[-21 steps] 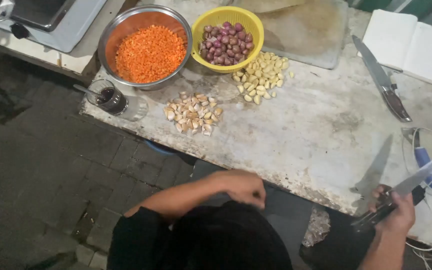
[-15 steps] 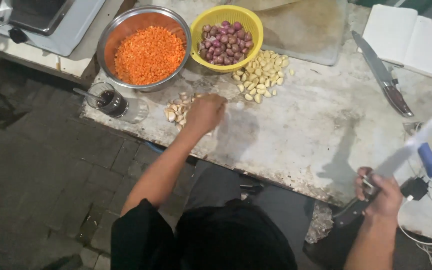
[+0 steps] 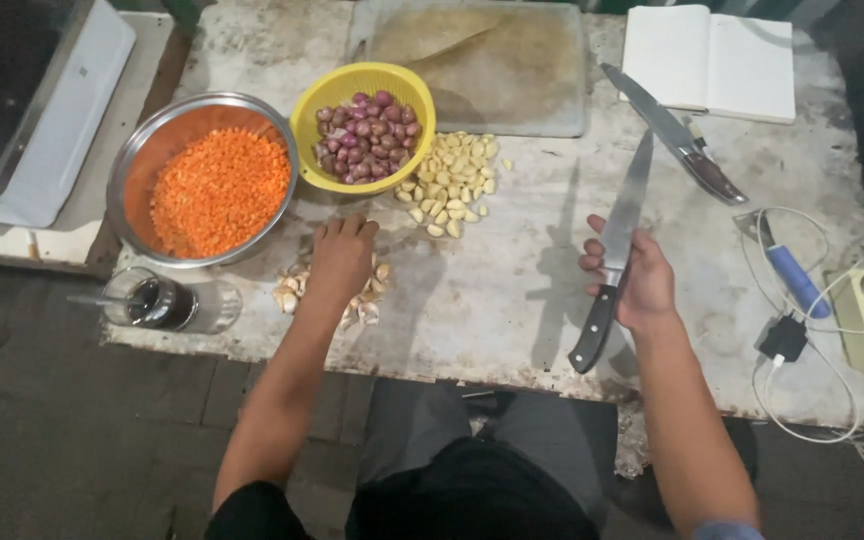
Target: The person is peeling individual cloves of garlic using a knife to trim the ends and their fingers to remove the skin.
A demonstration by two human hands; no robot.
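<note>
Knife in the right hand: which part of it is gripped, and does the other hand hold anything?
The right hand grips the knife where handle meets blade. The left hand rests on the unpeeled garlic; whether it grips any cannot be told.

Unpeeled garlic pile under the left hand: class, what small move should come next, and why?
Probably lift a clove from the unpeeled garlic pile towards the knife: the left hand rests on it, and the right hand holds the blade clear of the table.

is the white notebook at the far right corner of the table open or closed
Open. The notebook lies flat on the table with two blank white pages spread either side of a centre crease, beyond the spare knife.
</note>
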